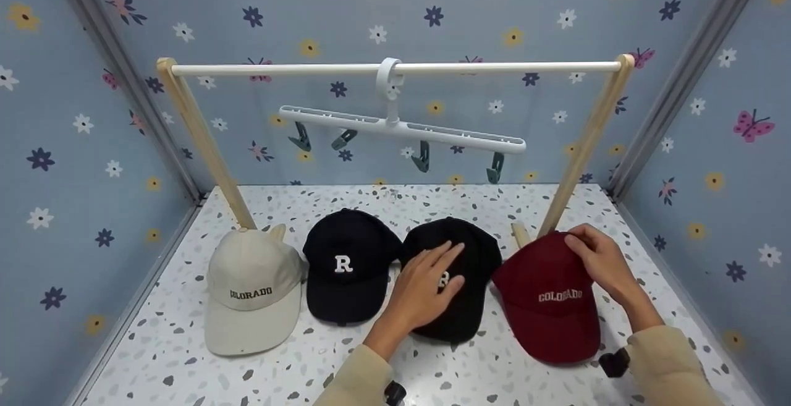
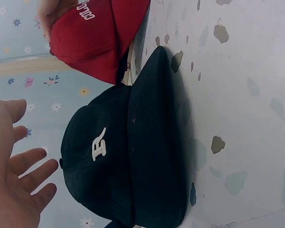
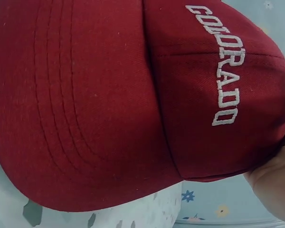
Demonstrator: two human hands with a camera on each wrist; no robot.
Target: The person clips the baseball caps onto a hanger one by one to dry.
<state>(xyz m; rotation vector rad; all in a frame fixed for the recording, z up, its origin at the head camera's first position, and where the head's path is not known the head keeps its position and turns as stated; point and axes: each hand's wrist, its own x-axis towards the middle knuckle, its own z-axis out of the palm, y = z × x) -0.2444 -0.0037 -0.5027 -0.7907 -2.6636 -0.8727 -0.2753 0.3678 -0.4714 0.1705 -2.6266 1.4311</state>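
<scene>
While thumb and fingers of the right hand [image 1: 600, 259] pinch the crown of a dark-red, curved-brimmed fabric cap [image 1: 552, 310], rightmost of 4 caps, the left hand [image 1: 421, 288], fingers apart, hovers above the neighbouring black, curved-brimmed fabric cap [image 1: 465, 307].

Your head camera looks forward and down from above your left hand [image 1: 420, 288] and right hand [image 1: 596, 264]. Both wrist views lie sideways: the left one faces the black R baseball cap [image 2: 118, 156] below that hand; the right one, nearer, faces the red Colorado baseball cap [image 3: 128, 104] that hand holds, shared by all views.
</scene>
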